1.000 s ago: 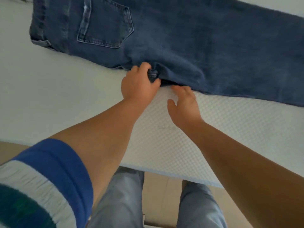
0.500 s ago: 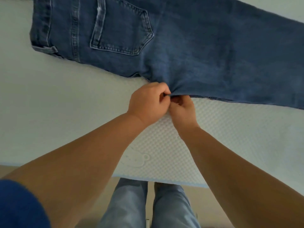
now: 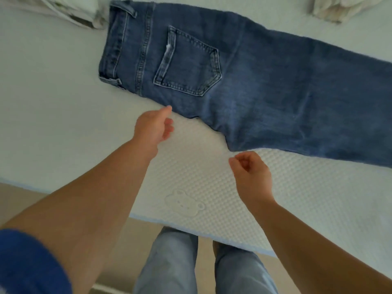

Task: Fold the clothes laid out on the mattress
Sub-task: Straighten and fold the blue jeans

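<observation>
A pair of dark blue jeans (image 3: pixel 244 85) lies flat on the white mattress (image 3: pixel 53 124), folded lengthwise with a back pocket facing up. The waistband is at the left and the legs run off the right edge of the view. My left hand (image 3: pixel 153 126) hovers just off the near edge of the seat, fingers loosely extended and holding nothing. My right hand (image 3: pixel 249 172) hangs just below the crotch corner of the jeans, fingers curled with nothing in them.
Crumpled pale fabric (image 3: pixel 70 11) lies at the far left, beside the waistband. More light cloth (image 3: pixel 339 7) sits at the far right. The mattress's near edge (image 3: pixel 191 227) runs across below my hands, with my legs and the floor beyond it.
Both hands have let go of the crotch seam and drawn back from the jeans. The view has pulled back, so the waistband and pocket now show in full.
</observation>
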{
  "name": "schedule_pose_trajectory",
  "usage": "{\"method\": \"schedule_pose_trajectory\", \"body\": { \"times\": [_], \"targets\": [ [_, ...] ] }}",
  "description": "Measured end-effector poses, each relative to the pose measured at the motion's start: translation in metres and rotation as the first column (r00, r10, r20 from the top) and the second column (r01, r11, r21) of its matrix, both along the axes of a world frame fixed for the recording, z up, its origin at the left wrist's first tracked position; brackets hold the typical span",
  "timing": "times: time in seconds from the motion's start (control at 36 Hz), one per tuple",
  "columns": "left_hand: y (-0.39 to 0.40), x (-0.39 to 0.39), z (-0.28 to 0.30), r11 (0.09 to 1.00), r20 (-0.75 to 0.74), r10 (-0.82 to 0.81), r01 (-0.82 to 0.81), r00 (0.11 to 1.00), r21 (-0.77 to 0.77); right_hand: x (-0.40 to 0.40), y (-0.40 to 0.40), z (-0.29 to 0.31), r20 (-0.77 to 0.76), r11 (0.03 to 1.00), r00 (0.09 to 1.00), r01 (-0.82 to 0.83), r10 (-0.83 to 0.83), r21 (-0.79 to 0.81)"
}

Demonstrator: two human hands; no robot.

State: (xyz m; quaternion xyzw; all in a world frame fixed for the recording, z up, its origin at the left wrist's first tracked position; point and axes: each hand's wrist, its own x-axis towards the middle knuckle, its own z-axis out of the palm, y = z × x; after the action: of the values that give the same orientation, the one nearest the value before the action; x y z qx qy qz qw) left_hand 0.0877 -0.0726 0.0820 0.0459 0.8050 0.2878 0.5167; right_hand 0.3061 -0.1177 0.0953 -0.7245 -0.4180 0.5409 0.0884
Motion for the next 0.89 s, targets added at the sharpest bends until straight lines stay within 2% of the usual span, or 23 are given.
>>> {"method": "schedule_pose_trajectory", "body": {
  "times": [0.08,0.14,0.17,0.19,0.25,0.33,0.39,0.44,0.5,0.56,0.61,0.67,0.72,0.83,0.89],
  "targets": [
    [0.014,-0.022,0.002,0.976,0.100,0.211,-0.215,0.972,0.023,-0.006,0.013,0.007,0.070,0.972,0.987,-0.153,0.143,0.178],
    [0.027,-0.033,0.001,0.939,0.162,0.325,-0.339,0.932,0.066,-0.013,0.027,0.005,0.231,0.869,0.943,-0.314,0.239,0.384],
    [0.034,-0.038,0.000,0.903,0.213,0.392,-0.418,0.895,0.094,-0.017,0.035,0.002,0.317,0.815,0.908,-0.394,0.273,0.426],
    [0.041,-0.042,-0.001,0.863,0.274,0.448,-0.492,0.851,0.115,-0.021,0.044,-0.002,0.388,0.783,0.866,-0.469,0.316,0.408],
    [0.052,-0.049,-0.004,0.822,0.342,0.499,-0.560,0.796,0.103,-0.027,0.057,-0.014,0.461,0.742,0.756,-0.617,0.465,0.263],
    [0.061,-0.055,-0.008,0.840,0.277,0.497,-0.536,0.822,0.085,-0.031,0.062,-0.033,0.488,0.634,0.570,-0.772,0.662,0.043],
    [0.064,-0.062,-0.007,0.809,0.289,0.458,-0.529,0.840,0.255,-0.036,0.059,-0.038,0.506,0.605,0.535,-0.796,0.677,0.033],
    [0.064,-0.072,-0.003,0.774,0.244,0.377,-0.449,0.893,0.447,-0.044,0.057,-0.040,0.501,0.636,0.594,-0.764,0.629,0.108],
    [0.062,-0.085,-0.005,0.790,0.155,0.353,-0.383,0.923,0.479,-0.053,0.057,-0.041,0.492,0.667,0.640,-0.730,0.590,0.150],
    [0.057,-0.099,-0.013,0.861,0.145,0.375,-0.402,0.916,0.312,-0.060,0.055,-0.042,0.500,0.677,0.642,-0.722,0.582,0.140],
    [0.052,-0.111,-0.019,0.919,0.208,0.359,-0.383,0.910,0.090,-0.066,0.053,-0.044,0.519,0.678,0.626,-0.726,0.582,0.115],
    [0.051,-0.122,-0.020,0.967,0.175,0.250,-0.254,0.952,0.004,-0.072,0.050,-0.044,0.541,0.690,0.626,-0.715,0.561,0.111],
    [0.052,-0.130,-0.018,0.998,0.097,0.059,-0.056,0.993,-0.034,-0.077,0.049,-0.040,0.568,0.719,0.647,-0.683,0.510,0.132],
    [0.033,-0.128,0.001,0.927,0.112,-0.292,0.310,0.950,-0.210,-0.079,0.045,-0.024,0.616,0.760,0.724,-0.579,0.311,0.297],
    [0.018,-0.118,0.009,0.875,-0.002,-0.454,0.445,0.891,-0.188,-0.077,0.047,-0.017,0.620,0.777,0.726,-0.561,0.297,0.285]
  ]
}}
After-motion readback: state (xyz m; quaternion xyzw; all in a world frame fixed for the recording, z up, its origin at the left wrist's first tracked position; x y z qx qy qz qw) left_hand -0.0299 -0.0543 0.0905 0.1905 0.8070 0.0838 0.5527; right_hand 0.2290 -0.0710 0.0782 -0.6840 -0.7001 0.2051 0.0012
